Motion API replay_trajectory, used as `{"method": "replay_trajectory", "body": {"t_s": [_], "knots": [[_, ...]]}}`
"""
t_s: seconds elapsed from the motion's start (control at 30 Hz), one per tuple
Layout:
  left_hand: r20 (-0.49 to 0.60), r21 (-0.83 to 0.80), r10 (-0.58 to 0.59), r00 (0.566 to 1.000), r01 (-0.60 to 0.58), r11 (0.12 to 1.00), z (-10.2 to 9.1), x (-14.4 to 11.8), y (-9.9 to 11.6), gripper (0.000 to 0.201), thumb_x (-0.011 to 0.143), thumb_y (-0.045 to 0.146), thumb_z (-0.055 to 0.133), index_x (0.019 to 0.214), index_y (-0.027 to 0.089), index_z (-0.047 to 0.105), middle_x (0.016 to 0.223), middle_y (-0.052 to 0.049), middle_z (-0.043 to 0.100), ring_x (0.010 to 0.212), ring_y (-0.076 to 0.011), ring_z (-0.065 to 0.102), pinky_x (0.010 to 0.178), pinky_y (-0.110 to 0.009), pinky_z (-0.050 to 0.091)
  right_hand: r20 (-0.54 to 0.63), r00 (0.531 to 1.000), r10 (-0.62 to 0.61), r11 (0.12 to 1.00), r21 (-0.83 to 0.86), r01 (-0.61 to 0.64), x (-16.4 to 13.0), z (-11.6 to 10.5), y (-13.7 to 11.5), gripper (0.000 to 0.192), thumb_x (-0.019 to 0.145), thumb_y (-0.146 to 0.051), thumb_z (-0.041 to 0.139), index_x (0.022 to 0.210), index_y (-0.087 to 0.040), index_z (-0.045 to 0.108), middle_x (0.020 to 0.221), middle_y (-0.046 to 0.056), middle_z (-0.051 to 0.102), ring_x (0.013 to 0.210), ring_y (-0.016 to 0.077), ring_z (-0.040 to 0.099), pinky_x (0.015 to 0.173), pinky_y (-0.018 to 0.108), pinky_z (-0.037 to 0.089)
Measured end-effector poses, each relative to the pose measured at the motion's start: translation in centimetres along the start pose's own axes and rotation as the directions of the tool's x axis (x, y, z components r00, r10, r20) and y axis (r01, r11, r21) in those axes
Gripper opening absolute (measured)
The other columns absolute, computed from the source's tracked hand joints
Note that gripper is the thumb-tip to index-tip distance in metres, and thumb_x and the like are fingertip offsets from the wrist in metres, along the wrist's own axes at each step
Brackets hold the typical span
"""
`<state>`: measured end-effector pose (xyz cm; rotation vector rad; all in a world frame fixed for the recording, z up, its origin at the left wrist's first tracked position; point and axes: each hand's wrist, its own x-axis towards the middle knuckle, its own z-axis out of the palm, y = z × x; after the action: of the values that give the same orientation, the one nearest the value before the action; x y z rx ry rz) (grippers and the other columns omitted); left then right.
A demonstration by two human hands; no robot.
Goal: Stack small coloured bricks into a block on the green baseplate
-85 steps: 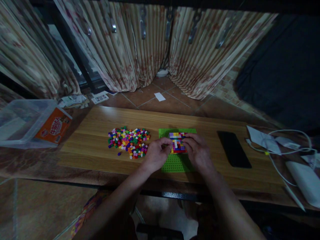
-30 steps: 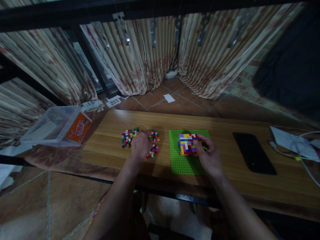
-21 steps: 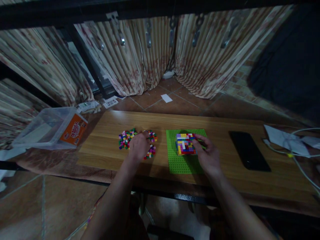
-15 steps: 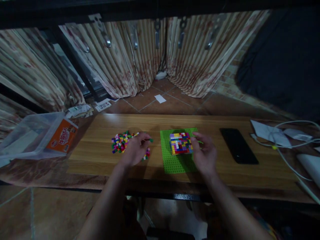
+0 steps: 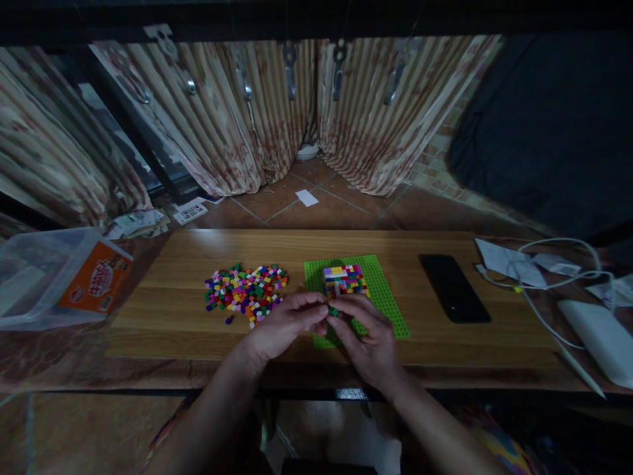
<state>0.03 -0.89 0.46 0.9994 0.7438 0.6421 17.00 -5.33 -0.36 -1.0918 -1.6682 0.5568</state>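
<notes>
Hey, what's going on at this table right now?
A person sits at a wooden table with small toy bricks. Both hands meet over the near edge of a green baseplate: the left hand and right hand pinch a small green brick between their fingertips. A multicoloured block stands on the baseplate, a loose brick pile lies to its left, and a dark phone to its right.

Bright green studded plastic baseplate (image 5: 383,300) — multicoloured brick block (image 5: 345,280) on it; multicoloured loose brick pile (image 5: 244,293) — light-brown wood-grain tabletop (image 5: 198,264).

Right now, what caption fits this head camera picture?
Both hands pinch a small green brick over the green baseplate, beside a loose brick pile.
</notes>
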Motion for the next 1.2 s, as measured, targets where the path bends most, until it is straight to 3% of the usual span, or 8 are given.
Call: {"method": "replay_trajectory", "body": {"t_s": [0.1,0.2,0.27,0.37,0.47,0.63,0.9,1.2], "knots": [[0.010,0.009,-0.016,1.000,0.016,1.000,0.4,0.1,0.1,0.029,0.077,0.041,0.071,0.085,0.014,0.067,0.077,-0.002,0.062,0.066,-0.0090,0.055,0.066,-0.023,0.044,-0.031,0.999,0.024,1.000,-0.015,-0.024,0.1,-0.3,0.2,0.019,0.090,-0.023,0.057,0.106,-0.027,0.066,0.100,0.005,0.068,0.096,0.0190,0.065,0.083,0.035,0.055],[-0.053,0.057,-0.020,0.998,0.023,0.998,0.7,0.3,0.2,0.033,0.076,0.045,0.071,0.088,0.014,0.068,0.081,-0.004,0.065,0.067,-0.0096,0.055,0.066,-0.023,0.045,-0.150,0.980,0.128,0.991,-0.023,-0.133,0.7,-1.3,1.0,0.016,0.089,-0.029,0.058,0.101,-0.025,0.067,0.095,0.005,0.070,0.088,0.0195,0.067,0.077,0.035,0.056],[-0.118,0.086,-0.010,0.993,0.020,0.996,0.7,0.5,0.1,0.035,0.075,0.046,0.071,0.087,0.013,0.068,0.079,-0.004,0.065,0.066,-0.0095,0.055,0.064,-0.022,0.044,-0.307,0.917,0.255,0.966,0.040,-0.255,1.3,-2.3,2.0,0.019,0.088,-0.035,0.058,0.100,-0.023,0.067,0.087,0.004,0.071,0.074,0.0184,0.069,0.069,0.033,0.057],[-0.194,0.114,0.007,0.981,0.016,0.993,0.4,0.9,-0.1,0.033,0.074,0.045,0.072,0.083,0.013,0.068,0.076,-0.003,0.065,0.064,-0.0088,0.054,0.062,-0.021,0.043,-0.395,0.847,0.355,0.930,0.061,-0.362,2.0,-3.7,3.3,0.026,0.085,-0.042,0.061,0.096,-0.020,0.067,0.073,0.002,0.071,0.064,0.0192,0.068,0.062,0.033,0.056],[-0.241,0.129,0.029,0.970,0.002,0.992,0.2,1.3,-0.4,0.028,0.074,0.041,0.071,0.083,0.014,0.068,0.076,-0.003,0.065,0.065,-0.0086,0.054,0.062,-0.021,0.044,-0.307,0.895,0.324,0.932,-0.061,-0.358,2.2,-4.4,3.8,0.026,0.085,-0.043,0.061,0.094,-0.019,0.068,0.079,0.004,0.072,0.068,0.0205,0.068,0.063,0.033,0.055],[-0.286,0.126,0.011,0.958,0.026,0.992,0.6,1.7,-0.6,0.019,0.076,0.032,0.069,0.085,0.015,0.067,0.078,-0.001,0.064,0.071,-0.0092,0.056,0.066,-0.020,0.045,-0.138,0.980,0.143,0.951,-0.256,-0.174,2.0,-4.1,3.4,0.020,0.087,-0.038,0.060,0.092,-0.022,0.070,0.087,0.005,0.069,0.077,0.0197,0.066,0.069,0.034,0.054],[-0.258,0.269,0.090,0.962,-0.018,0.963,0.4,2.0,-1.1,0.015,0.078,0.029,0.064,0.086,0.016,0.067,0.074,0.001,0.062,0.064,-0.0089,0.052,0.063,-0.022,0.043,-0.027,0.996,0.081,0.901,-0.426,-0.085,2.0,-2.9,4.0,0.018,0.086,-0.037,0.061,0.084,-0.023,0.072,0.099,0.008,0.064,0.098,0.0266,0.059,0.086,0.044,0.050],[-0.240,0.327,0.096,0.966,-0.012,0.945,0.2,2.1,-1.4,0.020,0.078,0.032,0.063,0.089,0.016,0.067,0.073,0.001,0.061,0.064,-0.0105,0.052,0.061,-0.022,0.043,0.087,0.990,0.108,0.869,-0.492,-0.052,2.6,-2.5,4.1,0.016,0.085,-0.032,0.063,0.078,-0.021,0.071,0.112,0.010,0.059,0.107,0.0291,0.052,0.092,0.048,0.046]]}}
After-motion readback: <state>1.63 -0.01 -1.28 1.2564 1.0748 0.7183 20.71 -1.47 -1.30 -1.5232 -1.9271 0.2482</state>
